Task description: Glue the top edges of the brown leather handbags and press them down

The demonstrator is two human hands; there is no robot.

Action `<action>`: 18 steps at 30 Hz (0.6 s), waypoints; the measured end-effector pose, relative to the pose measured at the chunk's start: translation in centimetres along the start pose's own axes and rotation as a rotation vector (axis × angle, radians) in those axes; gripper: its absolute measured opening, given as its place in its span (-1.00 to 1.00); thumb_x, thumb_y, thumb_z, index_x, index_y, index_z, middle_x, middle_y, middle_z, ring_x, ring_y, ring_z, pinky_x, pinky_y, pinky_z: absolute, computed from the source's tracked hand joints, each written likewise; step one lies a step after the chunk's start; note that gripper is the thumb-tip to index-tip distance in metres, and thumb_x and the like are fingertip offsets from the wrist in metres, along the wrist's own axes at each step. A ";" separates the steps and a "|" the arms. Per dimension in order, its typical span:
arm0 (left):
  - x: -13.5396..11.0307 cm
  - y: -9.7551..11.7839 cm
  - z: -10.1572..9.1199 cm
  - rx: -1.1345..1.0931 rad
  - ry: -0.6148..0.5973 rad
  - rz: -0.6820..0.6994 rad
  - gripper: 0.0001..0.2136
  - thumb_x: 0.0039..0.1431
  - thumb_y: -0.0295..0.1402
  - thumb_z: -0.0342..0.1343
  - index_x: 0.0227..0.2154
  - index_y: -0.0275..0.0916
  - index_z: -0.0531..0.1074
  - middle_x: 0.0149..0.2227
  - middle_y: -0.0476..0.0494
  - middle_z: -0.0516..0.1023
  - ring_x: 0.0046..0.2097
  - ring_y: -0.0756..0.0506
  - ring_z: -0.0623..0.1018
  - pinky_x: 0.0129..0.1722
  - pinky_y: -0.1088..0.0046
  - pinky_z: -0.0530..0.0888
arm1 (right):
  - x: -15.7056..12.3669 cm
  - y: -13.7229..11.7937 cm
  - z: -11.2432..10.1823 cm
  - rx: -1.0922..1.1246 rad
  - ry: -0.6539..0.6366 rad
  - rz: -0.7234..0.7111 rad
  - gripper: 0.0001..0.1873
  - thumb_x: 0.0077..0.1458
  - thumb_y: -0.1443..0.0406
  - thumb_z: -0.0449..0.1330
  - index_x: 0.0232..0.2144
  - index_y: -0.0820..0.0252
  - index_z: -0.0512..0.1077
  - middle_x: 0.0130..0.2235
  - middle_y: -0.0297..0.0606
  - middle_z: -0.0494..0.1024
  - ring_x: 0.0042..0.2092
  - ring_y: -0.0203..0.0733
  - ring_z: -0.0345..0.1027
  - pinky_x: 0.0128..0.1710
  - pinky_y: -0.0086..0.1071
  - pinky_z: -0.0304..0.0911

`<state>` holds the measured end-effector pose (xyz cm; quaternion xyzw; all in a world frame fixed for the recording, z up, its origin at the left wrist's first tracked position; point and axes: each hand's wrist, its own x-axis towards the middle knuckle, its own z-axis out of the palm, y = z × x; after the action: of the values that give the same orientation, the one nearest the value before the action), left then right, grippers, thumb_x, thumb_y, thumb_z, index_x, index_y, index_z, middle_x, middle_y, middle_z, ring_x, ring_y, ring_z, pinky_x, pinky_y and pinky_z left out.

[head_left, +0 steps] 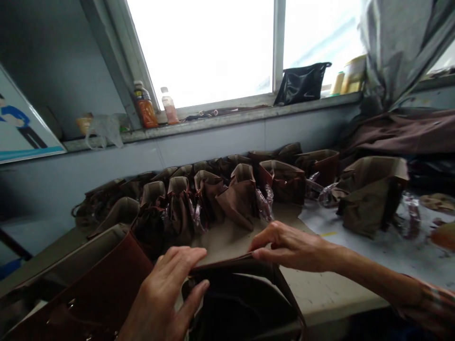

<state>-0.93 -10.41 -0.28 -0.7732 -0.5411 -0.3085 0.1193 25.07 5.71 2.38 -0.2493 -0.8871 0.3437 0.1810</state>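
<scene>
**Left hand (159, 298) and right hand (291, 246) at the rim of a dark brown leather handbag (245, 303)**

From the head camera, the handbag sits at the near edge of a pale, scuffed workbench (330, 296), its dark opening facing up. The left hand's fingers curve over the rim with the thumb dipping inside, in a loose grasp, not clenched. The right hand's fingertips pinch the rim further along, and the arm reaches in from the right in a patterned sleeve (428, 303).

Just left of the left hand lies a larger reddish-brown leather bag (95, 289). Beyond the hands, a long row of brown bags with tan linings (209, 199) stands against the pale blue wall (213, 142), with crinkled clear plastic (265, 203) tucked between some of them. A bulky olive-brown bag (373, 199) sits to the right, beside a heap of dark brown fabric (401, 132).

On the windowsill (213, 118) stand a bottle of orange drink (145, 106), a smaller pinkish bottle (169, 108) and a shiny black pouch (302, 84).
</scene>
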 end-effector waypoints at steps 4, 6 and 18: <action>1.5 -1.3 -0.4 -0.026 0.051 -0.004 -0.97 0.37 -0.33 0.14 -0.24 -0.09 0.46 -0.16 -0.10 0.58 -0.06 -0.17 0.58 -0.12 0.31 0.57 | 0.1 -0.9 0.4 -0.180 0.027 -0.021 -0.59 0.26 0.13 0.12 -0.54 0.19 0.54 -0.59 -0.35 0.34 -0.50 -0.28 0.13 -0.45 -0.36 0.04; 1.6 -1.6 -0.6 -0.028 0.145 -0.064 -0.90 0.36 -0.26 0.16 -0.29 -0.10 0.43 -0.20 -0.08 0.55 -0.15 -0.14 0.58 -0.17 0.34 0.57 | 0.3 -0.8 0.4 -0.211 0.084 0.023 -0.54 0.28 0.13 0.08 -0.60 0.19 0.43 -0.62 -0.41 0.19 -0.53 -0.31 -0.01 -0.47 -0.35 -0.04; 3.6 -2.7 1.5 0.054 -0.231 0.125 -0.76 0.17 -0.60 -0.01 -0.22 -0.16 0.45 -0.13 -0.11 0.61 -0.07 -0.21 0.52 -0.12 0.18 0.41 | 1.7 1.1 -0.7 -0.166 0.112 -0.001 -0.49 0.32 0.08 0.03 -0.55 0.24 0.46 -0.61 -0.40 0.24 -0.54 -0.32 0.06 -0.55 -0.44 -0.05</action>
<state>-2.06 -5.86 0.30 -0.8321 -0.5104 -0.1947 0.0961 24.41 7.77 2.38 -0.2818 -0.9011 0.2544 0.2094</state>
